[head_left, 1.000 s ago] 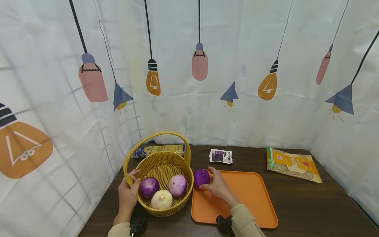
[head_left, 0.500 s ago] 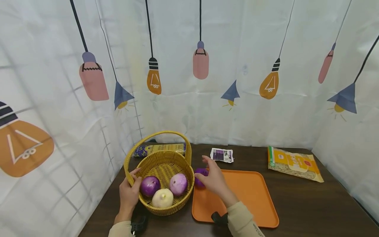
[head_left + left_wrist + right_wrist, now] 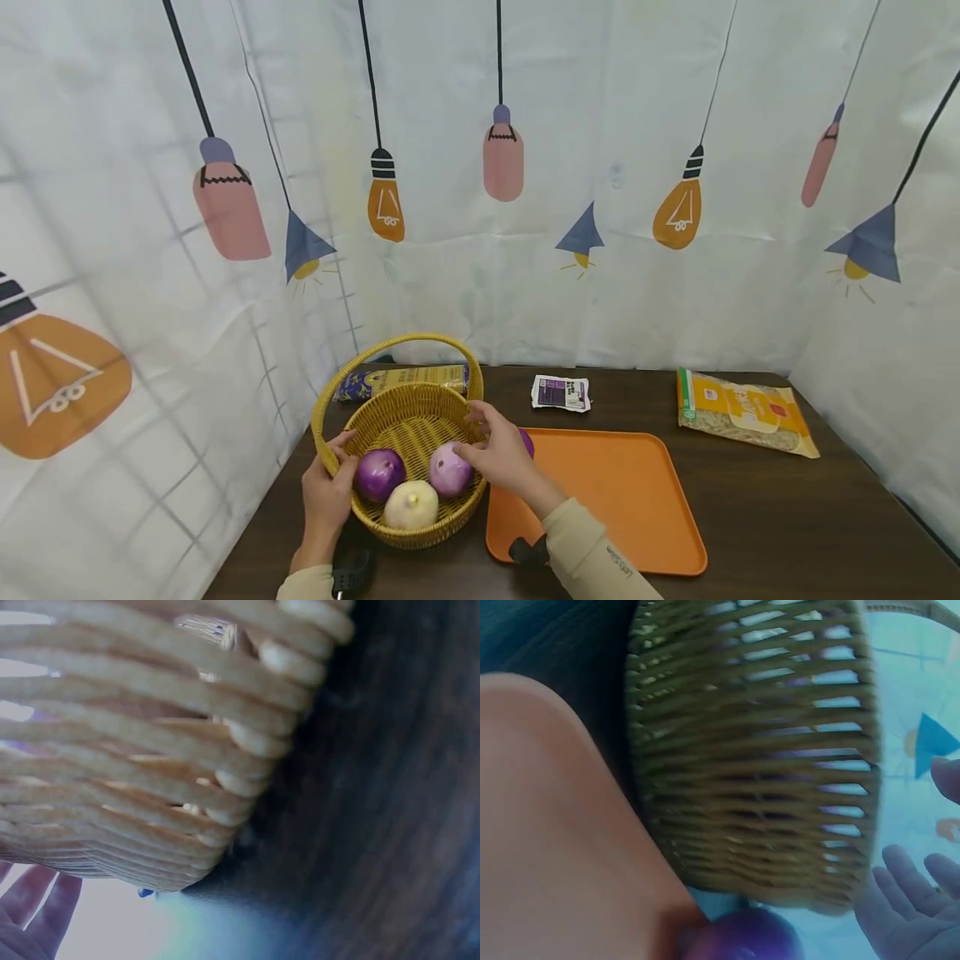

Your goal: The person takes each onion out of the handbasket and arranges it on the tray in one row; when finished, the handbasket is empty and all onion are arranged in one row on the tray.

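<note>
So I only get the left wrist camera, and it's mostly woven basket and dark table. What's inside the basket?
Observer: The head view shows three onions in the basket: a dark purple onion, a pale purple onion and a white onion.
Operator: Ooh! Are there any more onions outside it?
Observer: Yes, another purple onion, mostly hidden behind the right hand in the head view.
Operator: And is there something flat next to the basket?
Observer: Yes, an orange tray lies on the table, to the right of the basket.
</note>
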`<state>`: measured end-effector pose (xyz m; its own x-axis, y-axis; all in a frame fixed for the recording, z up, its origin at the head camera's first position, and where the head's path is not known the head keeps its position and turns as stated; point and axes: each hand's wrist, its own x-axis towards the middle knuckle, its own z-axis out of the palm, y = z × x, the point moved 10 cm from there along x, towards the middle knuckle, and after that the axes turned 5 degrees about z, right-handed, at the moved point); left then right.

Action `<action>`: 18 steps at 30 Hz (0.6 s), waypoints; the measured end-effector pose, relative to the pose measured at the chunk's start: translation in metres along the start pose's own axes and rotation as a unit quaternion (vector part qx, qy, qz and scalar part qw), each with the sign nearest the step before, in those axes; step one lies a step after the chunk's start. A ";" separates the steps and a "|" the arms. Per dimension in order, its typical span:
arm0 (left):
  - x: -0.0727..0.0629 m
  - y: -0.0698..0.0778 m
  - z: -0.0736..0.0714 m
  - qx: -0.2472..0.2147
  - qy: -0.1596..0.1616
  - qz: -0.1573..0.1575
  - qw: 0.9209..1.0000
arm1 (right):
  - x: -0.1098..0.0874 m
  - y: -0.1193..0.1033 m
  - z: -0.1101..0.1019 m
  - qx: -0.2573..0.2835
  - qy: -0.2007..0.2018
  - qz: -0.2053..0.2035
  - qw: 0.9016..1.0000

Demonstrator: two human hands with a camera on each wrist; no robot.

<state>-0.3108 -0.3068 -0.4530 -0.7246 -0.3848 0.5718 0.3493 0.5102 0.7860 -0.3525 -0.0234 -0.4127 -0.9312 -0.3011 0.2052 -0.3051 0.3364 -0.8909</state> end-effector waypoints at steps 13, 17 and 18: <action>-0.001 -0.001 0.001 0.000 -0.006 0.003 1.000 | 0.002 0.001 0.034 -0.097 -0.045 0.011 0.994; -0.002 0.001 0.000 0.003 -0.003 0.009 1.000 | -0.001 -0.002 0.042 -0.148 -0.043 -0.015 0.988; -0.001 0.001 0.000 0.001 -0.002 0.011 1.000 | -0.001 -0.004 0.043 -0.158 -0.042 -0.021 0.986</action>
<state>-0.3092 -0.3059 -0.4525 -0.7190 -0.3710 0.5877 0.3641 0.5192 0.7732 -0.3416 -0.0626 -0.4268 -0.9004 -0.3898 0.1935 -0.4031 0.5797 -0.7081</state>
